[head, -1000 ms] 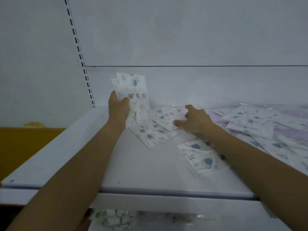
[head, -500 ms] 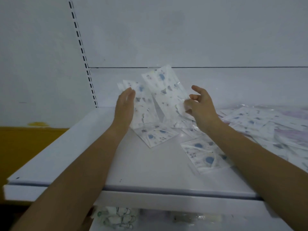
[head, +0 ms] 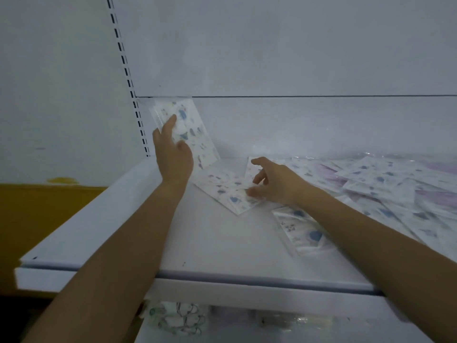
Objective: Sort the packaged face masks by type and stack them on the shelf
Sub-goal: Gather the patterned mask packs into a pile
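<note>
On the shelf point(head: 210, 243), left hand point(head: 173, 154) grasps upright white, blue-printed mask packs point(head: 195, 127); right hand point(head: 279, 184) hovers released.

head view | forward-down — near | over shelf point(head: 202, 233) front edge

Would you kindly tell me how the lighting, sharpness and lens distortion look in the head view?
Head view: dim, flat, bluish light, no hard shadows; the fingertips of the right hand are blurred; the left hand and its packs look soft; the slotted rail bows from the wide lens; faint sheen on the pile at right.
</note>
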{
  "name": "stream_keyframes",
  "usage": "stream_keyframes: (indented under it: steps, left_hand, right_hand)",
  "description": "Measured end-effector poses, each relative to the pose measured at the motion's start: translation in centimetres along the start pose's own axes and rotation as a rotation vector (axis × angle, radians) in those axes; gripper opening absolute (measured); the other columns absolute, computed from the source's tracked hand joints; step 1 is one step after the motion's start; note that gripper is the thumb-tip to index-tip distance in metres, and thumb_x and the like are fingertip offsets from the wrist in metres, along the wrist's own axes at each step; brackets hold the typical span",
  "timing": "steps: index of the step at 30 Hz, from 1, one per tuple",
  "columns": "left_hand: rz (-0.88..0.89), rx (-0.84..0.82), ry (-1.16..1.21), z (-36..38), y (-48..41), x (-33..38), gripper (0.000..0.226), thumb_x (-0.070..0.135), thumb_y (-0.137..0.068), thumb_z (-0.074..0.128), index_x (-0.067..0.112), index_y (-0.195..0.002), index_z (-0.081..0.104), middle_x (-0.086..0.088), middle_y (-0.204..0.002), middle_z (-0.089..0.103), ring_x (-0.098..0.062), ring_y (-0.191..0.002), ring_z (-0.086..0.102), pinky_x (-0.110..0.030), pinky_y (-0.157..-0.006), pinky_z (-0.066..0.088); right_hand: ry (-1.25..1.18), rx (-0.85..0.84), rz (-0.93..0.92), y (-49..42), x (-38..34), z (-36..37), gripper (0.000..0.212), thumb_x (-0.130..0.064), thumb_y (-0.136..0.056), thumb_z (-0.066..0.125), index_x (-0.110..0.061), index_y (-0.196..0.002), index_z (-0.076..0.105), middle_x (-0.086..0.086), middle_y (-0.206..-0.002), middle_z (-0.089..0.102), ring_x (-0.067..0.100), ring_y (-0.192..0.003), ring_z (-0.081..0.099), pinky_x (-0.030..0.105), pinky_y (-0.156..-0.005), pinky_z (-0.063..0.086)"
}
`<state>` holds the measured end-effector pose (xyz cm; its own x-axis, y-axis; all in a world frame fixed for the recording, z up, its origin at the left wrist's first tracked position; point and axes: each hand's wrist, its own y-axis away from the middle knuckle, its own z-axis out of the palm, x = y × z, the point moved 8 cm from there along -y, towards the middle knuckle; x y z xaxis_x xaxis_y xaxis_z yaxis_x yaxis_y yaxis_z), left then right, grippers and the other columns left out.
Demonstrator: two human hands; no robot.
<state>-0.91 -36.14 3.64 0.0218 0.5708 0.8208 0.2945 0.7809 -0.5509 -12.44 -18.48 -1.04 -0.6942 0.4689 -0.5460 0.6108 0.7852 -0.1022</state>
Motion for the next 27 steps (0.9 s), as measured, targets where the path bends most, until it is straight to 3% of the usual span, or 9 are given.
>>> stream_keyframes:
  steps: [4,11,14,16,18,20,22,25,27]
  left_hand:
    - [-0.044,0.071,-0.028,-0.4,-0.4,-0.7,0.049,-0.006,-0.091,0.036,0.013,-0.137,0.042,-0.011,-0.138,0.035,-0.02,-0.125,0.039,-0.005,-0.081,0.025]
    - [-0.063,0.079,0.082,-0.5,-0.5,-0.3,0.046,0.004,-0.093,0.043,0.011,-0.138,0.04,-0.009,-0.141,0.031,-0.018,-0.131,0.035,-0.003,-0.084,0.024]
    - [-0.069,0.007,0.188,0.2,0.0,0.0,0.042,0.015,-0.096,0.046,0.014,-0.137,0.042,-0.007,-0.143,0.03,-0.016,-0.134,0.031,-0.013,-0.098,0.029]
    - [-0.1,-0.093,0.22,1.2,0.6,0.1,0.04,0.023,-0.097,0.046,0.021,-0.137,0.043,-0.003,-0.151,0.023,-0.012,-0.142,0.016,-0.022,-0.109,0.022]
    - [-0.112,-0.237,0.293,2.8,1.4,0.6,0.039,0.029,-0.097,0.048,0.022,-0.135,0.045,0.0,-0.149,0.031,-0.011,-0.142,0.018,-0.018,-0.106,0.021]
    - [-0.112,-0.354,0.39,4.3,2.4,1.5,0.04,0.027,-0.092,0.056,0.018,-0.131,0.048,0.002,-0.135,0.044,-0.005,-0.125,0.043,-0.009,-0.094,0.034]
    - [-0.022,-0.429,0.292,5.3,3.4,2.5,0.044,0.018,-0.088,0.063,0.018,-0.129,0.047,0.004,-0.124,0.044,0.0,-0.108,0.048,-0.009,-0.089,0.041]
    - [0.045,-0.403,0.193,5.3,3.1,2.3,0.054,-0.001,-0.087,0.059,0.014,-0.135,0.041,-0.002,-0.132,0.04,-0.008,-0.118,0.04,-0.012,-0.096,0.034]
    - [0.052,-0.356,0.196,4.5,2.3,1.7,0.063,-0.009,-0.086,0.053,0.014,-0.141,0.033,-0.003,-0.145,0.033,-0.011,-0.132,0.032,-0.017,-0.106,0.027]
  right_hand:
    - [-0.09,0.037,-0.035,0.0,-0.4,-0.4,0.067,-0.007,-0.087,0.06,-0.021,-0.143,0.027,-0.004,-0.1,0.05,0.013,-0.089,0.049,0.016,-0.071,0.037]
    - [-0.505,0.447,-0.102,0.4,0.9,-5.8,0.055,0.003,-0.087,0.055,-0.017,-0.136,0.038,-0.004,-0.097,0.045,0.01,-0.073,0.047,0.009,-0.049,0.042]
    - [-0.729,0.572,-0.058,1.0,1.8,-7.1,0.053,0.002,-0.089,0.054,-0.019,-0.135,0.039,-0.009,-0.092,0.043,0.012,-0.08,0.048,0.011,-0.053,0.045]
    - [-0.838,0.613,-0.046,1.2,2.1,-7.5,0.054,0.0,-0.089,0.055,-0.02,-0.136,0.038,-0.01,-0.092,0.043,0.01,-0.08,0.048,0.01,-0.054,0.045]
    - [-0.886,0.602,-0.061,1.3,1.9,-7.2,0.055,0.0,-0.088,0.057,-0.019,-0.136,0.037,-0.011,-0.091,0.043,0.007,-0.077,0.048,0.006,-0.052,0.043]
    - [-0.847,0.556,-0.068,1.3,1.3,-6.5,0.055,-0.001,-0.088,0.058,-0.017,-0.136,0.036,-0.011,-0.09,0.043,0.003,-0.075,0.049,0.005,-0.054,0.044]
    - [-0.806,0.481,-0.043,0.9,0.9,-5.5,0.058,-0.005,-0.089,0.059,-0.017,-0.139,0.033,-0.01,-0.093,0.045,0.005,-0.082,0.053,0.013,-0.065,0.049]
    - [-0.653,0.511,-0.005,0.8,1.6,-6.4,0.051,-0.008,-0.094,0.051,-0.016,-0.14,0.031,-0.005,-0.106,0.053,0.017,-0.1,0.056,0.027,-0.082,0.051]
    - [-0.227,0.51,0.038,1.0,2.4,-7.5,0.049,-0.011,-0.097,0.042,-0.014,-0.143,0.026,0.005,-0.125,0.054,0.025,-0.115,0.052,0.028,-0.089,0.044]
